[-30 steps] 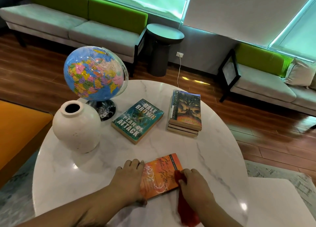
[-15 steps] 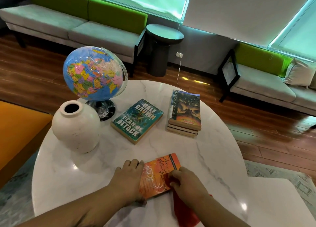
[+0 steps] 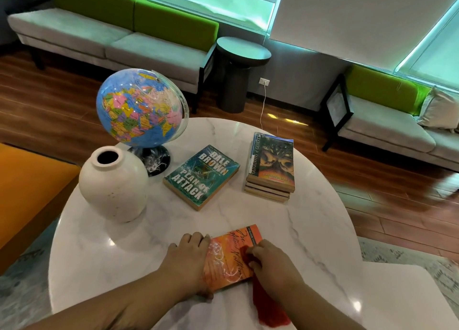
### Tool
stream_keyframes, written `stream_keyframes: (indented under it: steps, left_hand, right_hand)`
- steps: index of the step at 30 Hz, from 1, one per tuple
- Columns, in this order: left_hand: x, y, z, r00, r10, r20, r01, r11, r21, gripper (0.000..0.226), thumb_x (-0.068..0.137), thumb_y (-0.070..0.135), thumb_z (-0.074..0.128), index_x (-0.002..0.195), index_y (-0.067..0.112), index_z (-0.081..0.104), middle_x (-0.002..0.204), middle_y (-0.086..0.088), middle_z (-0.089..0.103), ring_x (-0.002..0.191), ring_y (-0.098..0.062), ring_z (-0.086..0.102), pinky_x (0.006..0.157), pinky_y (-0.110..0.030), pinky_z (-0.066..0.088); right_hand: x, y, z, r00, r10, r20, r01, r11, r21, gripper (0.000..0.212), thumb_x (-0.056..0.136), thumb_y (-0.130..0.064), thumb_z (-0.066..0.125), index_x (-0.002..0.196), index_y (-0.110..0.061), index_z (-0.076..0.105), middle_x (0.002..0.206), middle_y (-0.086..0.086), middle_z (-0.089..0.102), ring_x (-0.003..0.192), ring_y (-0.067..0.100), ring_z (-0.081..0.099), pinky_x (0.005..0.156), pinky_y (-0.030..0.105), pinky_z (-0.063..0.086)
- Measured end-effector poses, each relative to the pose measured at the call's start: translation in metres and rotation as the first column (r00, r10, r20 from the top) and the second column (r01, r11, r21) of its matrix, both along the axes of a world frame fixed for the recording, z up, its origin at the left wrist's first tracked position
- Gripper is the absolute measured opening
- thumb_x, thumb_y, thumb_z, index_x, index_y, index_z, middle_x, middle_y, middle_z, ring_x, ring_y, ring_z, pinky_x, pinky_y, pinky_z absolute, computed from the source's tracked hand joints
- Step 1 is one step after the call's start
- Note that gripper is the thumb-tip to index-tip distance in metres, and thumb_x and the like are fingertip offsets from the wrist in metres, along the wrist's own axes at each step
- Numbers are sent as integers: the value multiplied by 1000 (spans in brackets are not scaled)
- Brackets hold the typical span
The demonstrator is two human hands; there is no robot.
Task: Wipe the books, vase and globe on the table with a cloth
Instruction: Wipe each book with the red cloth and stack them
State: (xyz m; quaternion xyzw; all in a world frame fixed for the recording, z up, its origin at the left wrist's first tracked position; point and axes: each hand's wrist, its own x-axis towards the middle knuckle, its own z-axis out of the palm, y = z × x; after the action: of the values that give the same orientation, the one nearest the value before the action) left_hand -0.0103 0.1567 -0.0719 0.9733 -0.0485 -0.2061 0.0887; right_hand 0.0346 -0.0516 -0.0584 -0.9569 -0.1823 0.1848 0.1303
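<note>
Book-wiping step: left hand grips the orange book at the near edge of the worktop, right hand clutches the red cloth on its cover; next likely calls for a steady sweep across

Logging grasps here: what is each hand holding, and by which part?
The right hand grips the cloth by its upper end, pressing it on the orange book. The left hand holds that book's left edge.
</note>
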Motion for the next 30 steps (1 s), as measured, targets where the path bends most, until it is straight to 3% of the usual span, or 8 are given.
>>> stream_keyframes:
  steps: [2,6,10,14,18,23,27,30]
  left_hand:
    - [0,1,0,1000,0,3,0,1000,2,123,59,71,72,151,18,10,144,-1,26,129,-22,30,104,-42,35]
    - [1,0,-1,1000,0,0,0,1000,6,124,58,71,72,151,18,9,144,-1,26,129,-23,30,104,-42,35]
    - [0,0,0,1000,8,-1,-8,1000,1,124,58,71,72,151,18,9,144,-1,26,129,-22,30,104,-42,35]
    - [1,-1,0,1000,3,1,-3,1000,7,123,58,71,72,151,18,10,143,-1,26,129,-23,30,104,-42,35]
    - [1,-2,-1,1000,8,8,-8,999,31,124,57,70,73,150,16,11,142,-2,28,127,-23,31,101,-41,37]
    - [1,-3,-2,1000,8,6,-8,1000,21,126,57,70,73,151,15,9,142,-2,27,127,-23,30,101,-42,37]
    - [1,-2,-2,1000,13,-8,-13,999,36,127,57,71,72,151,15,8,142,-3,27,128,-24,30,102,-42,37]
    - [1,-3,-1,1000,12,-6,-12,1000,26,127,57,71,72,151,15,7,143,-3,27,128,-24,30,103,-43,36]
  right_hand:
    - [-1,-1,2,998,42,-40,-42,999,10,33,95,-24,51,126,-30,59,118,-9,52,110,13,52,94,21,40]
    - [0,-1,2,995,-98,26,98,995,9,27,95,-21,49,120,-28,61,112,-7,51,103,12,54,89,21,42]
    - [-16,6,0,999,-43,-28,43,999,14,20,93,-25,53,112,-26,60,111,-7,51,99,10,53,87,21,44]
    - [-15,6,7,988,-153,-31,153,988,1,7,90,-25,56,94,-27,51,100,-6,51,88,10,50,78,19,42]
    - [-24,26,3,987,-112,-117,115,993,16,13,88,-26,60,89,-27,47,93,-8,52,85,10,50,73,20,43]
    - [-17,20,6,953,-267,-144,274,961,30,15,85,-25,62,82,-26,48,86,-9,55,80,8,53,69,19,45]
    - [-24,31,5,972,-171,-159,177,984,26,18,86,-27,62,82,-29,44,89,-7,54,84,10,51,67,19,41]
    - [-24,31,4,954,-198,-223,215,975,53,25,83,-28,66,74,-31,42,83,-11,52,80,7,51,63,16,40]
